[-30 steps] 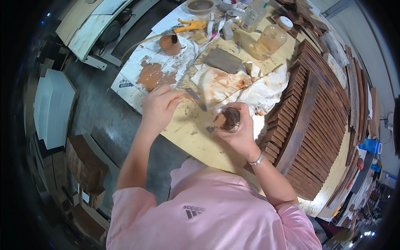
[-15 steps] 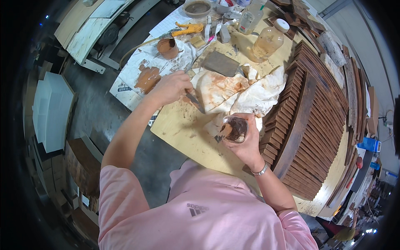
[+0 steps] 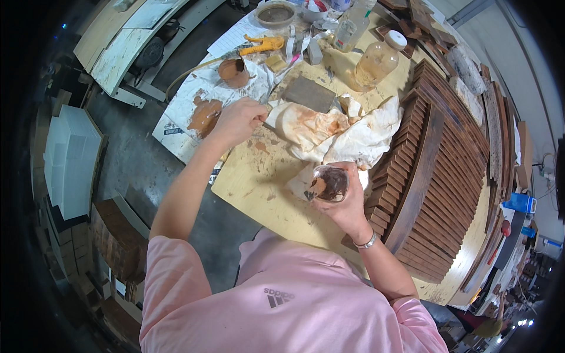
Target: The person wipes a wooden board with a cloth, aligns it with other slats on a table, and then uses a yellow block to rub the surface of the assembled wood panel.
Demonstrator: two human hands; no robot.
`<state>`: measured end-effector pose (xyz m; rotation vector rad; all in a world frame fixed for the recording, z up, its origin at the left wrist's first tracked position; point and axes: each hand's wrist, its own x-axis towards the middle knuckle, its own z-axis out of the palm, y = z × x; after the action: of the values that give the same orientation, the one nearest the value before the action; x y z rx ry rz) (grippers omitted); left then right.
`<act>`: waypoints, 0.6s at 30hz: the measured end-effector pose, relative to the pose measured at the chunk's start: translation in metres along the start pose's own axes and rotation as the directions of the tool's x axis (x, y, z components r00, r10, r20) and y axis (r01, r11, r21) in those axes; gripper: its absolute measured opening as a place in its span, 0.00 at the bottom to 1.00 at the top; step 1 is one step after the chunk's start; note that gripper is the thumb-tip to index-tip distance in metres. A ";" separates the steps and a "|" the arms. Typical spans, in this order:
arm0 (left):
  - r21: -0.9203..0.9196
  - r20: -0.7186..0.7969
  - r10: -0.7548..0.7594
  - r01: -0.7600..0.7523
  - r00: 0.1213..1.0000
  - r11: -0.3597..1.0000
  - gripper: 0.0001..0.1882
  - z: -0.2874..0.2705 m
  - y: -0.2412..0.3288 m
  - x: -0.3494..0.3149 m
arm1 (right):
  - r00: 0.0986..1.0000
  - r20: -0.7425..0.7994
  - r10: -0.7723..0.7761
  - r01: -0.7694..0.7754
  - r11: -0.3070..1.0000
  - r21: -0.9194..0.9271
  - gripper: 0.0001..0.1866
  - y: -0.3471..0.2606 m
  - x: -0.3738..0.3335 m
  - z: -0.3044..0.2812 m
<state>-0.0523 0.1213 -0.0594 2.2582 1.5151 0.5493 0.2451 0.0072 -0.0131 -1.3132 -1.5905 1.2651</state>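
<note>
My left hand (image 3: 240,122) is closed above the bag-like white sheet, beside a smear of reddish-brown paste (image 3: 205,115). A putty knife stands out from its fingers in the earlier frame; now the blade is mostly hidden. My right hand (image 3: 351,207) wraps round a small clear cup (image 3: 333,183), tilted so that dark brown paste with a lighter brown patch shows inside. Just beyond the cup lies a crumpled, stained white cloth (image 3: 359,136). A brown tub (image 3: 234,74) of paste stands on the white sheet (image 3: 176,106) past my left hand.
Slatted dark wooden panels (image 3: 438,182) lie to the right of my right hand. At the back are a grey sanding block (image 3: 309,94), a yellow-handled tool (image 3: 262,45), a white-capped jar (image 3: 378,63) and a bowl (image 3: 275,13). The table's front edge runs close to my body.
My left hand has shifted slightly and turned, so the putty knife's blade no longer shows clearly. My right hand still holds the cup in nearly the same spot.
</note>
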 end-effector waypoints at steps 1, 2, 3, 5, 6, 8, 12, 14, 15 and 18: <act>0.017 -0.071 0.002 -0.001 0.997 1.000 0.07 0.002 0.001 -0.002 | 1.000 -0.001 -0.007 0.007 1.000 0.013 0.35 0.001 0.001 0.000; 0.034 -0.141 0.005 0.000 0.990 0.999 0.07 0.003 0.003 -0.004 | 1.000 -0.002 -0.013 0.013 1.000 0.027 0.35 0.004 0.002 -0.001; -0.057 -0.165 -0.047 0.038 0.985 0.998 0.07 0.002 0.009 -0.005 | 1.000 -0.007 -0.019 0.019 0.999 0.040 0.36 0.007 0.002 -0.001; -0.239 -0.192 -0.155 0.108 0.969 0.965 0.07 -0.003 0.031 -0.008 | 1.000 -0.022 0.020 -0.019 0.998 0.067 0.36 0.008 0.004 -0.002; -0.296 -0.161 -0.160 0.107 0.974 0.949 0.07 -0.006 0.044 -0.013 | 0.999 -0.024 0.037 -0.034 0.996 0.083 0.36 0.008 0.005 -0.002; -0.411 -0.098 -0.158 0.105 0.983 0.906 0.07 -0.010 0.064 -0.021 | 0.999 -0.025 0.045 -0.043 0.996 0.078 0.36 0.007 0.008 -0.003; -0.338 -0.234 -0.186 0.100 0.954 0.936 0.05 0.002 0.054 -0.026 | 1.000 -0.021 0.001 -0.001 1.000 0.005 0.36 -0.004 0.015 -0.002; -0.375 -0.219 -0.315 0.218 0.924 0.901 0.05 0.004 0.042 -0.024 | 1.000 -0.027 -0.015 0.015 1.000 0.002 0.35 -0.001 0.015 -0.001; -0.338 -0.226 -0.297 0.211 0.928 0.917 0.05 0.002 0.043 -0.024 | 0.999 -0.028 -0.023 0.023 1.000 0.003 0.35 0.001 0.015 -0.001; -0.203 -0.244 -0.227 0.180 0.943 0.963 0.06 0.002 0.045 -0.023 | 1.000 -0.016 -0.001 0.001 1.000 0.020 0.35 0.005 0.012 -0.001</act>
<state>-0.0234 0.0840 -0.0408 1.9230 1.7259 0.9147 0.2444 0.0194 -0.0179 -1.3068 -1.5635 1.2641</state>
